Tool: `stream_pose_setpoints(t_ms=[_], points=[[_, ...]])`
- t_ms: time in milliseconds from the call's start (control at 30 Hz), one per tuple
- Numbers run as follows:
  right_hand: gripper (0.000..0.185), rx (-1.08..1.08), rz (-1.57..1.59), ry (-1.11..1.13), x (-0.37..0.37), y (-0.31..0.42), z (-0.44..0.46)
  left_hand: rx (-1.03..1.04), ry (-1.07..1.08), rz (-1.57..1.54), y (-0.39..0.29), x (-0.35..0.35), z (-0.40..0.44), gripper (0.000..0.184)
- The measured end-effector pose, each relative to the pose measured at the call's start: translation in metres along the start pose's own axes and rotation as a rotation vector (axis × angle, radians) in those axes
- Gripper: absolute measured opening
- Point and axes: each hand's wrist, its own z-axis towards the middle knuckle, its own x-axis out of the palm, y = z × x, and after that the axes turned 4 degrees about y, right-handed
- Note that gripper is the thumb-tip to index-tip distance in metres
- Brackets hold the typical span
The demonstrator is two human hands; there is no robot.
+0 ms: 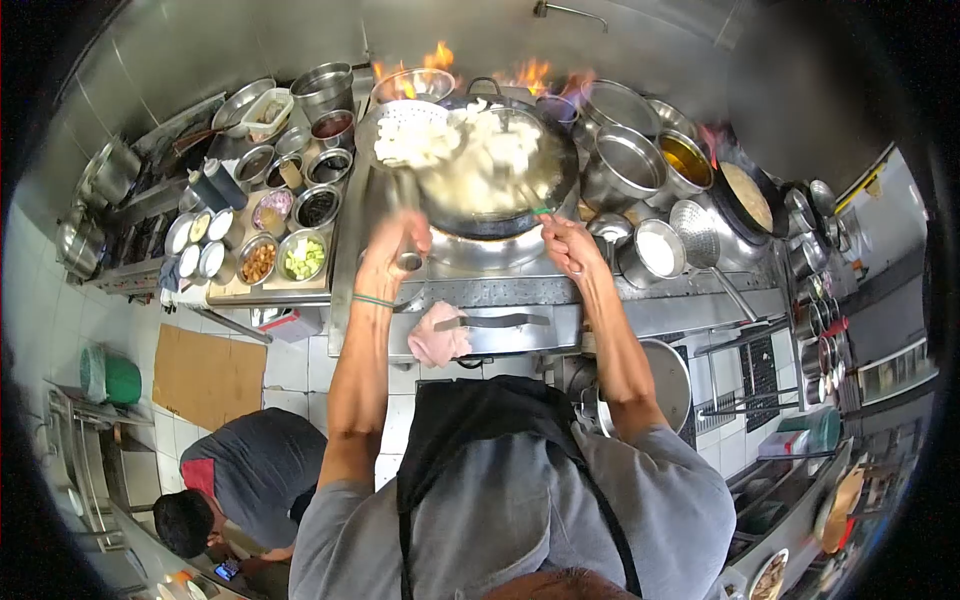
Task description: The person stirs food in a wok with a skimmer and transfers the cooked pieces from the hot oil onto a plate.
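Note:
My left hand [397, 242] is closed around the handle of a perforated skimmer [376, 125], whose bowl is heaped with pale pieces of food [418, 143] at the wok's left rim. My right hand [570, 246] grips a thin-handled utensil [541, 210] with a green band. It reaches into the wok, and its head is hidden among food and steam. The large dark wok [562, 165] sits over the burner, with more pale pieces [497, 140] in it, blurred by motion. Flames [438, 56] rise behind it.
Pots [624, 170], one of amber liquid [687, 160], and a second skimmer [694, 232] stand at right. Sauce and ingredient bowls [303, 255] fill the left counter. A pink cloth [438, 335] hangs at the stove's front. Another person [265, 465] crouches behind left, holding a phone.

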Motion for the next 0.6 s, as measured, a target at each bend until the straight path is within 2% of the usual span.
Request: stream_pose_setpoints(t_ms=[200,233,433,600], points=[[0.017,0.043,0.079,-0.026,-0.002,0.030,-0.049,-0.007,-0.048,0.002,0.012,-0.014,0.005,0.015],[0.018,0.040,0.066,-0.089,0.003,0.038,-0.057,0.004,-0.055,0.012,0.012,-0.013,0.005,0.015],[0.015,0.002,-0.077,-0.068,0.017,0.087,-0.090,-0.006,-0.079,0.124,0.018,0.010,0.017,0.013],[0.029,0.008,-0.221,-0.098,0.029,0.134,-0.101,-0.063,-0.012,0.069,0.030,0.027,0.065,0.011]])
